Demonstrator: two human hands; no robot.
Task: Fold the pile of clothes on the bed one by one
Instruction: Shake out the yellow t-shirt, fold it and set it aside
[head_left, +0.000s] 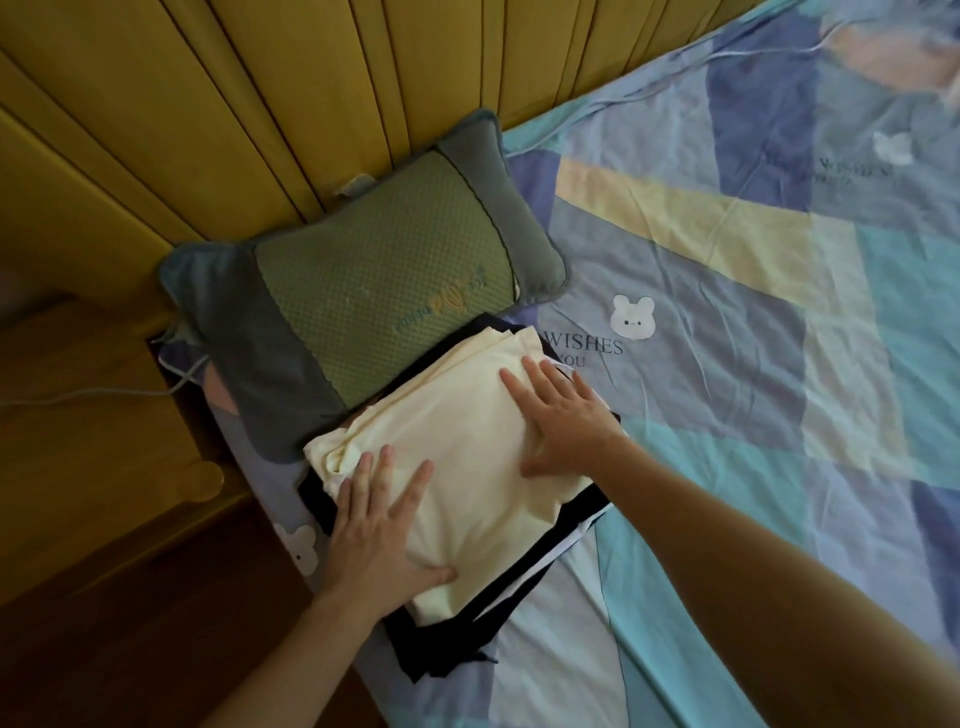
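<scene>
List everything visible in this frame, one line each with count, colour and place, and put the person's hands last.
Folded cream garment: one, pale cream, top of the stack beside the pillow.
Folded dark garments: count unclear, navy or black with a white edge, under the cream one.
Green textured pillow: one, green centre with grey ends, against the headboard.
Patchwork bed sheet: one, blue, teal and yellow with bear prints, covering the bed.
Yellow panelled headboard: one, yellow, along the upper left.
White cable: one, white, on the wooden surface at left.
Left hand: one, flat on the near edge of the cream garment.
Right hand: one, flat on its far side.
</scene>
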